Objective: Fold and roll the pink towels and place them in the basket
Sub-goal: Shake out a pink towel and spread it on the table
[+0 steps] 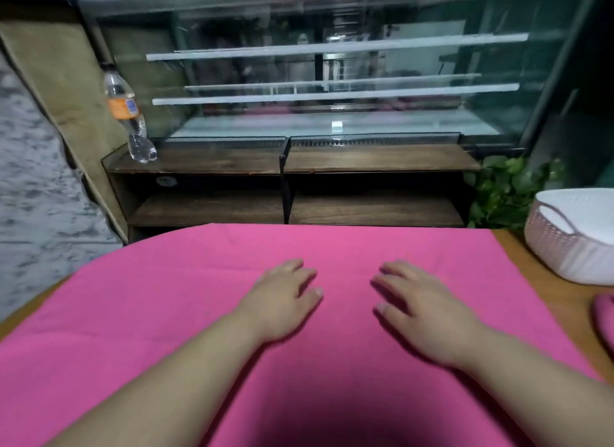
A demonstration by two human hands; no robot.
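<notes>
A large pink towel lies spread across the lower half of the frame, covering most of a wooden table, whose bare wood shows only at the right and in a sliver at the lower left. Both hands rest palm down on the cloth near the middle of the frame. The left hand and the right hand are near each other but apart, fingers straight and loosely spread, gripping nothing. Laid flat like this, they seem to be pressing the fabric smooth so the first fold will come out even. No fold or roll shows in this towel yet, so the task looks to be at its start.

At the right edge of the frame a pale woven plastic basket stands on the table, just beside the towel's far right corner. That puts it within easy reach for dropping in a finished roll. What it holds cannot be made out. Below it, cut off by the frame edge, is a bit of another pink cloth, probably a second towel waiting.

Behind the table stands a glass display case over a dark wooden shelf. A clear water bottle sits at upper left, and a leafy green plant at right.
</notes>
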